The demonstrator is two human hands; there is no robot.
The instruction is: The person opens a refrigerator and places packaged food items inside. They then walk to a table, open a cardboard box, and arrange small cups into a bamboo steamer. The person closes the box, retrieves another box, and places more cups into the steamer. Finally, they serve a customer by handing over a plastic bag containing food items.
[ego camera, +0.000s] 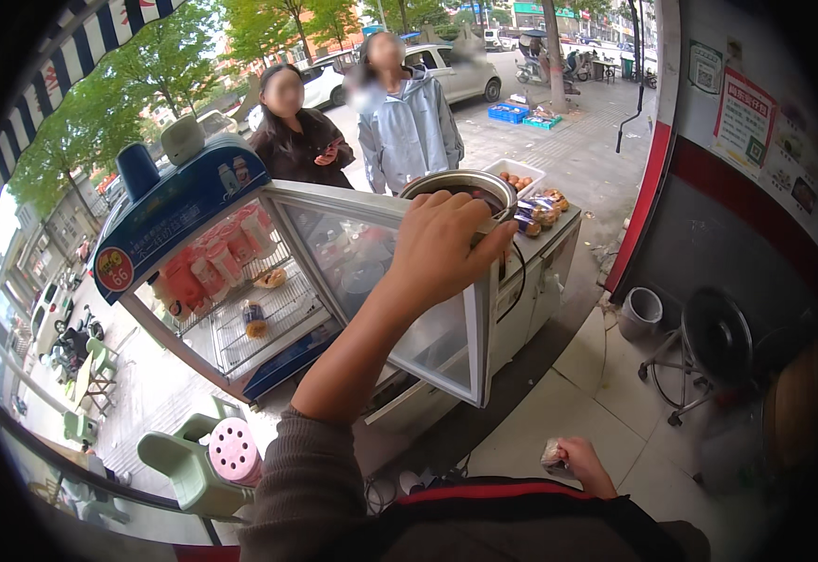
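My left hand [444,242] is on the top corner of the glass door [444,337] of a small display cabinet [198,204], which stands ajar. On the cabinet's wire racks are pink-and-white drink bottles [223,260], a wrapped bread item [254,319] and another wrapped item [270,278]. Behind my hand sits a metal pot [500,184] with dark contents. Low at my right side, my right hand [578,460] holds a small clear-wrapped item [554,455]; what is inside it cannot be told.
Beyond the counter [539,288] stand two people. Wrapped snacks [542,214] and a white tray [539,172] of eggs lie near the pot. A waste bin [641,309] and a black wheeled stool [715,337] are at right. A pink stool [235,449] and green chairs [184,464] stand at lower left.
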